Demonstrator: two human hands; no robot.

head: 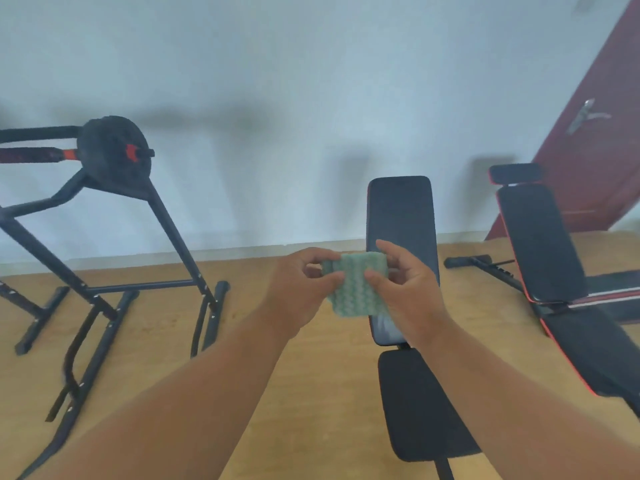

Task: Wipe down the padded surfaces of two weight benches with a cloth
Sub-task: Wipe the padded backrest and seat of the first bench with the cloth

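A folded green cloth [356, 285] is held up in front of me between both hands. My left hand [301, 289] pinches its left edge and my right hand [405, 289] pinches its right edge. Behind and below the cloth stands a black weight bench [401, 216] with its backrest raised and its seat pad [419, 403] nearer me. A second black bench with red trim [540, 244] stands to the right, backrest tilted up, with a small headrest pad on top.
A black barbell rack [104, 216] with a weight plate [112, 152] stands at the left on the wooden floor [311, 393]. A dark red door [595, 133] is at the right, against the white wall.
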